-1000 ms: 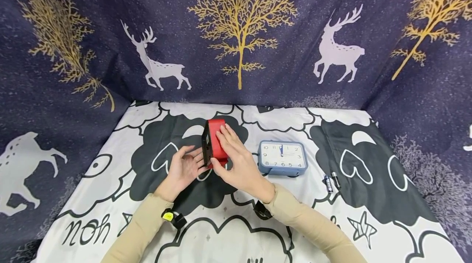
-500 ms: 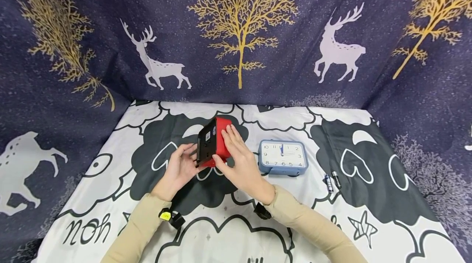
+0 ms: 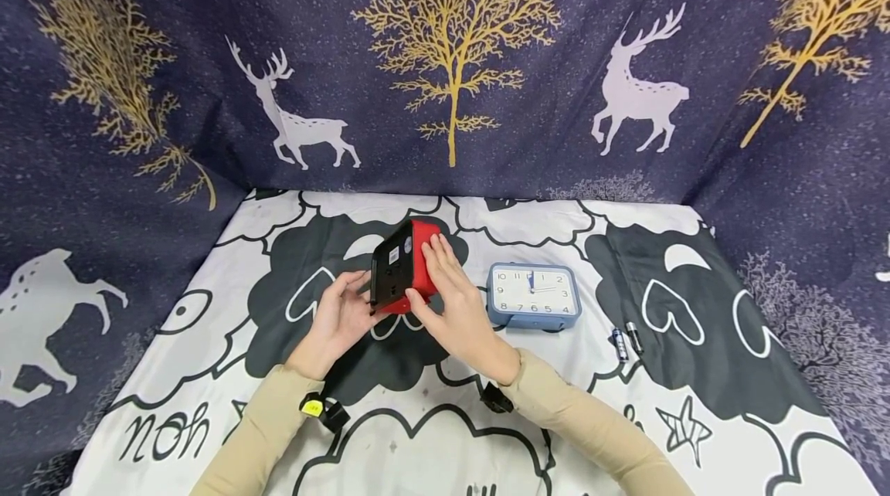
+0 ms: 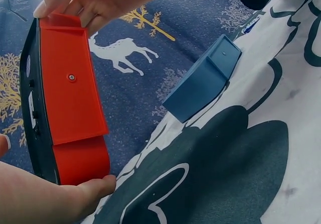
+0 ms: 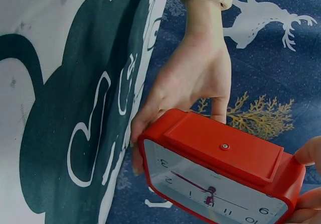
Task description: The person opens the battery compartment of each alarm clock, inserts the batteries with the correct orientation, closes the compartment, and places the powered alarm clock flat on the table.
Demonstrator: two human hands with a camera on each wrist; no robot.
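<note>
A red alarm clock is held tilted between both hands, its black back with a white label turned toward the head camera. My left hand grips its left end, fingers beneath and thumb near the back edge. At the opposite end my right hand holds it, fingers laid along the red side and thumb at the near edge. The left wrist view shows a screw in the clock's red panel. White dial and hands appear in the right wrist view.
A blue alarm clock stands face up toward the camera, right of the hands. Two small batteries, one blue and silver and one black, lie farther right on the patterned cloth. A dark printed curtain hangs behind.
The red alarm clock has turned in the hands, so that more of its black back faces the head camera. It has shifted slightly; the blue clock and batteries stay put.
</note>
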